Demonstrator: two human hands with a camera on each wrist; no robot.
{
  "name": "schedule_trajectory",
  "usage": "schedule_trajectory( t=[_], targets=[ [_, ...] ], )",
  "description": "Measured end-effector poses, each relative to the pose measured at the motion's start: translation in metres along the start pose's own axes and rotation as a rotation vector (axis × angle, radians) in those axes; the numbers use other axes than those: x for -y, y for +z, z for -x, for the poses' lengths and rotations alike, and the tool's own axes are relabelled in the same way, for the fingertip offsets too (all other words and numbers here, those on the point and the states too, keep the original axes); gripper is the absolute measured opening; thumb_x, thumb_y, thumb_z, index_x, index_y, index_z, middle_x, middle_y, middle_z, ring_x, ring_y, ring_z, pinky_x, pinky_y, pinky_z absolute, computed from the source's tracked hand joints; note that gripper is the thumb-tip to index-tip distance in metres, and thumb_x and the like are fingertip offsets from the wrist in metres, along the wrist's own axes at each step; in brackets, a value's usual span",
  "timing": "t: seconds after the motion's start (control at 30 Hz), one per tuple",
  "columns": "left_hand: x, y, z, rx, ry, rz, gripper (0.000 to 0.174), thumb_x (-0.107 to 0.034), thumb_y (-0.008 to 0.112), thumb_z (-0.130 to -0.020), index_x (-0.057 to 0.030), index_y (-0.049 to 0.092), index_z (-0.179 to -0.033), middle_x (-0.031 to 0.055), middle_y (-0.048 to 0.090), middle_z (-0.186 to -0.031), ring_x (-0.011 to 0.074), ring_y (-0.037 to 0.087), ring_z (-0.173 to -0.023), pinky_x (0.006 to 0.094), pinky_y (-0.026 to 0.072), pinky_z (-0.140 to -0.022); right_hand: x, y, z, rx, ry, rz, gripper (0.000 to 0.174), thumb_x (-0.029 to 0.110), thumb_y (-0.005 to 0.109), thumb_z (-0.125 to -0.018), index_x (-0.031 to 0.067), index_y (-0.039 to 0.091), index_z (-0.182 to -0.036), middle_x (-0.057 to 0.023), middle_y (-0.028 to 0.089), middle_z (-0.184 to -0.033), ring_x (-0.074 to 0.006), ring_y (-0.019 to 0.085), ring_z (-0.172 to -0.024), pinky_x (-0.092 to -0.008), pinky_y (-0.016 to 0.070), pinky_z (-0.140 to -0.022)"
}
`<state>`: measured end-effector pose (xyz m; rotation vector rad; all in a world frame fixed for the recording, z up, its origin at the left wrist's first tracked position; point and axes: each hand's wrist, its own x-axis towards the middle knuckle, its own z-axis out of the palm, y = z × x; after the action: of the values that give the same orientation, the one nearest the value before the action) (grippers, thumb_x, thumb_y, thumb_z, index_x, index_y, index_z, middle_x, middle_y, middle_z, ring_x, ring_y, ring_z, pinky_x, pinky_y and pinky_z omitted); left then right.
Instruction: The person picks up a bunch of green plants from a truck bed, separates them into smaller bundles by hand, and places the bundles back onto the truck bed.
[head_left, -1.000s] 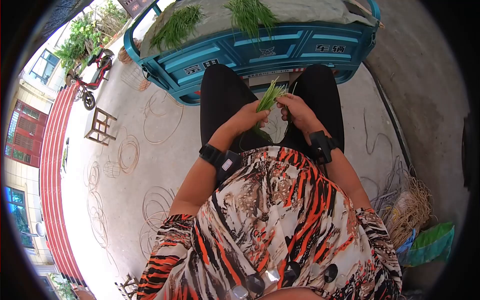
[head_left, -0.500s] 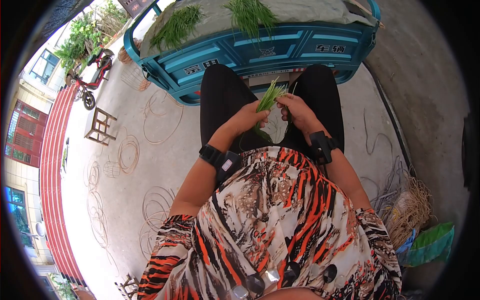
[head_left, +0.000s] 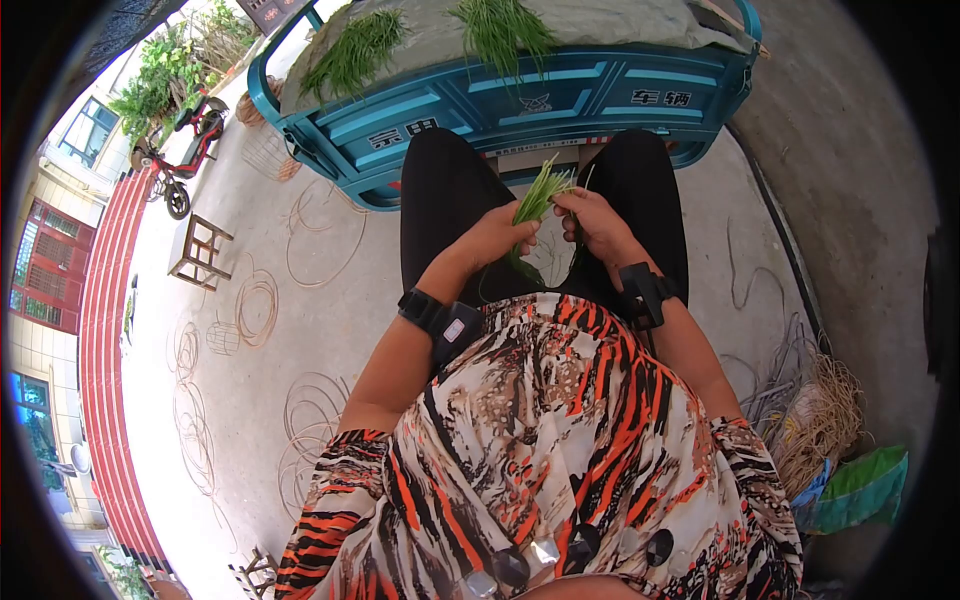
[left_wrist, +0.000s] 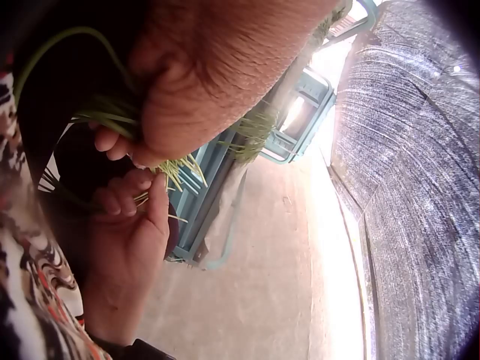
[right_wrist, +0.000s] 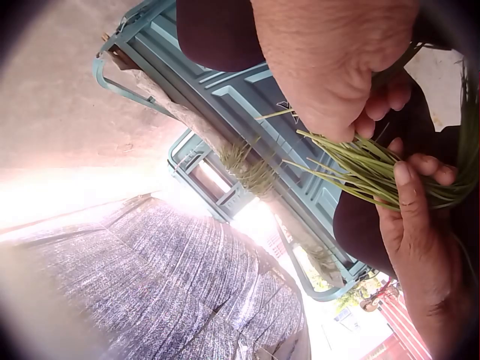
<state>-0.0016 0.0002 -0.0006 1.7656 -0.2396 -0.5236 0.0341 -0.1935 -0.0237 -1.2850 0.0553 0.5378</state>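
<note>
Left fingers (right_wrist: 433,169) curled round green bunch (right_wrist: 354,162) | pale ends jutting beyond | right fingers (right_wrist: 377,107) pinching strands (right_wrist: 276,115) beside it

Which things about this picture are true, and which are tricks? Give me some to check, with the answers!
1. The left hand holds a bunch of green stalks. True.
2. Two piles of greens lie on top of the cart. True.
3. The cart is bright red. False: it is blue.
4. The stool is on the person's right. False: it is on the left.
5. There is a black band on each wrist. True.
6. The person's trousers are white. False: they are black.
</note>
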Motion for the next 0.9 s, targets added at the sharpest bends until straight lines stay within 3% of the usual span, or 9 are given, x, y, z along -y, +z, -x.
schedule_trajectory(
  t=[0.63,0.9],
  targets=[
    [-0.0014,0.0004,-0.0029,-0.006,-0.001,-0.033,0.019,-0.017,0.050,-0.093,-0.0025,0.052,-0.104,0.0016,0.054,-0.075,0.0090,0.051,-0.064,0.0232,0.0426,-0.060,-0.0015,-0.0013,-0.0022,-0.009,-0.023,-0.004,0.010,0.019,0.058,-0.085,0.0100,0.053,-0.084,0.0019,0.052,-0.073,-0.0093,0.047,-0.056,-0.0267,0.0411,-0.051],
    [-0.0054,-0.0008,-0.0026,-0.063,-0.027,0.145,0.019,-0.018,0.048,-0.093,-0.0017,0.053,-0.103,0.0019,0.054,-0.076,0.0097,0.053,-0.065,0.0230,0.0435,-0.060,0.0026,0.0027,-0.0006,0.046,-0.055,-0.088,0.011,0.021,0.057,-0.087,0.0118,0.055,-0.092,0.0032,0.050,-0.074,-0.0078,0.044,-0.056,-0.0254,0.0389,-0.051]
  ],
)
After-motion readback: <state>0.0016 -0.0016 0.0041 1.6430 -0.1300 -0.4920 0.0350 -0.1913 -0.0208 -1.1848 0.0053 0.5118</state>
